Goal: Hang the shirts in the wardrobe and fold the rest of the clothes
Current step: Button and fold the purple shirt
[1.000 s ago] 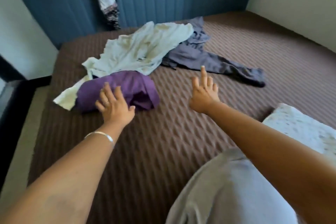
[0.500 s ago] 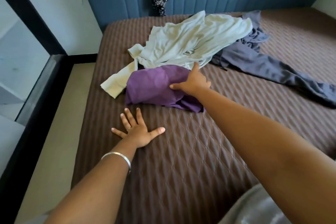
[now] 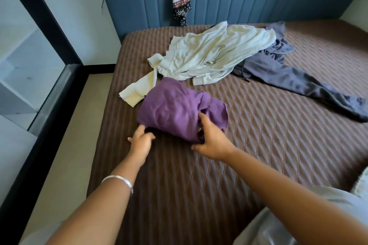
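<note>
Risking a lopsided lift: purple garment [image 3: 175,109], bunched near the bed's [image 3: 278,145] left edge, may unravel or snag the cream shirt's [image 3: 211,53] sleeve touching its far side. Left hand [image 3: 141,141] curled at the near-left hem, grip likely pinching, blurred. Right hand [image 3: 211,139] clamped on the near-right fold, fingers tucked under.

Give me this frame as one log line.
step: picking up purple garment | left hand: at near edge | right hand: gripping it | bed
</note>
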Demonstrator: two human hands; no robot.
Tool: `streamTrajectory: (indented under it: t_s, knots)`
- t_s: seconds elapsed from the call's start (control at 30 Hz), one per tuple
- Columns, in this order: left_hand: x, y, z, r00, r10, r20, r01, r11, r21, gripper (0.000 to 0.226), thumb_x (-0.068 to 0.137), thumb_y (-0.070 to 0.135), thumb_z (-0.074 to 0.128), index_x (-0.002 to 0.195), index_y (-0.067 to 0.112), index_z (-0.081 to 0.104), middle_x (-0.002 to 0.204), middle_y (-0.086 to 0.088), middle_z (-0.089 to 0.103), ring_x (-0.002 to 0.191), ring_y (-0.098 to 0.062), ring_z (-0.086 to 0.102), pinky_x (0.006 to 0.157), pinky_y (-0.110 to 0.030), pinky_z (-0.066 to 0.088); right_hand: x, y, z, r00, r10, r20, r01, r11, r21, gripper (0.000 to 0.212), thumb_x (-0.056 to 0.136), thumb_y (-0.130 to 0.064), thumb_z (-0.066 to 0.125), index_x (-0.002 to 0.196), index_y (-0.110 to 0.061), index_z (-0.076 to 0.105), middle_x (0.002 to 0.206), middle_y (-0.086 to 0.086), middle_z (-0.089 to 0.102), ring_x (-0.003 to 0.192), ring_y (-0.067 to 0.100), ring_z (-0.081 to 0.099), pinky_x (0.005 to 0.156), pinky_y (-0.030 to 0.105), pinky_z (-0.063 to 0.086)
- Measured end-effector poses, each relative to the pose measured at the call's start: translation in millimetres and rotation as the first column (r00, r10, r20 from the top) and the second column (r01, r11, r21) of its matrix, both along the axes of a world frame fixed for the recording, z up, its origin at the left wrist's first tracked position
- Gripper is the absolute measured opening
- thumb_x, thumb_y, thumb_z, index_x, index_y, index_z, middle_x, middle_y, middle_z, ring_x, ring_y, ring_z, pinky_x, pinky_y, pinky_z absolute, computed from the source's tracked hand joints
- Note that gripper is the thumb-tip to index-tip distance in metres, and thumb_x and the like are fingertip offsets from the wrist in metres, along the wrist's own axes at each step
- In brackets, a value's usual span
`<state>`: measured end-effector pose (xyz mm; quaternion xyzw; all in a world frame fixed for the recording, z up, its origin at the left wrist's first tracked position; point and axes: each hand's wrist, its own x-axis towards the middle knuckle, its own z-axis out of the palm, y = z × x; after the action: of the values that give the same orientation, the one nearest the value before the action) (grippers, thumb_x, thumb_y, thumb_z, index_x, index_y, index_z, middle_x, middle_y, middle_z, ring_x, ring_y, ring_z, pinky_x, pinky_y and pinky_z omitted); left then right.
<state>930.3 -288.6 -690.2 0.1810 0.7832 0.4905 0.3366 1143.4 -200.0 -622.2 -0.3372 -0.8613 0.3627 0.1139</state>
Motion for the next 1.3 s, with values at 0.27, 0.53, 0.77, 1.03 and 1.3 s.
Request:
streamTrajectory:
  t_s: [0.27, 0.53, 0.77, 1.03, 1.3]
  knots:
    - [65.6, -24.2, 76.6, 0.67, 0.156, -0.726, 0.086, 0.955, 0.285, 0.09, 0.064, 0.071, 0.065, 0.125, 0.007, 0.047, 0.127, -0.006, 0.045, 0.119, -0.031, 0.045, 0.095, -0.042, 0.038, 14.4, -42.1, -18.7, 0.993, 0.109, -0.036, -0.114, 0.957, -0.265, 0.027, 0.071, -0.021, 0.08, 0.091, -0.027, 0.063, 0.099, -0.006, 0.059, 0.099, 0.008, 0.054, 0.087, 0.018, 0.039]
    - [50.4, -5.0, 92.2, 0.486, -0.372, -0.791, 0.157, 0.927, -0.34, 0.034, 0.082, 0.022, 0.058, 0.116, 0.025, 0.058, 0.113, -0.003, 0.067, 0.11, -0.028, 0.059, 0.093, -0.036, 0.034, 27.6, -48.8, -15.4, 0.993, 0.065, 0.094, -0.059, 0.996, -0.062, 0.048, 0.071, -0.002, 0.062, 0.113, -0.014, 0.042, 0.084, 0.001, 0.059, 0.078, 0.022, 0.058, 0.072, 0.033, 0.048]
    - [17.8, -62.3, 84.2, 0.802, -0.591, 0.084, 0.296, 0.272, -0.916, 0.039, 0.091, 0.025, 0.043, 0.12, 0.002, 0.056, 0.08, -0.005, 0.073, 0.091, -0.021, 0.072, 0.075, -0.028, 0.057, 35.4, -31.4, -6.8, 0.844, -0.256, 0.471, 0.179, 0.963, 0.202, 0.033, 0.08, -0.018, 0.058, 0.112, -0.018, 0.066, 0.116, 0.01, 0.057, 0.113, 0.034, 0.051, 0.094, 0.041, 0.04]
    - [40.6, -14.6, 183.4, 0.442, -0.88, -0.174, 0.036, 0.211, -0.977, 0.016, 0.084, 0.024, 0.065, 0.086, 0.009, 0.06, 0.088, -0.006, 0.064, 0.103, -0.027, 0.065, 0.085, -0.034, 0.052, 42.1, -17.9, 0.6, 0.849, -0.355, 0.392, 0.527, 0.624, -0.577, 0.036, 0.096, -0.036, 0.039, 0.088, -0.003, 0.051, 0.072, 0.018, 0.056, 0.053, 0.028, 0.057, 0.048, 0.03, 0.048]
    - [114.0, 48.9, 180.7, -0.163, -0.704, -0.692, 0.552, 0.516, -0.655, 0.06, 0.078, 0.004, 0.057, 0.133, 0.023, 0.047, 0.138, 0.002, 0.048, 0.126, -0.022, 0.043, 0.103, -0.04, 0.034, 36.5, -7.1, 66.9, 0.964, -0.137, 0.227, 0.081, 0.968, 0.238, 0.042, 0.075, -0.002, 0.053, 0.11, -0.02, 0.068, 0.109, 0.008, 0.067, 0.101, 0.029, 0.062, 0.074, 0.031, 0.046]
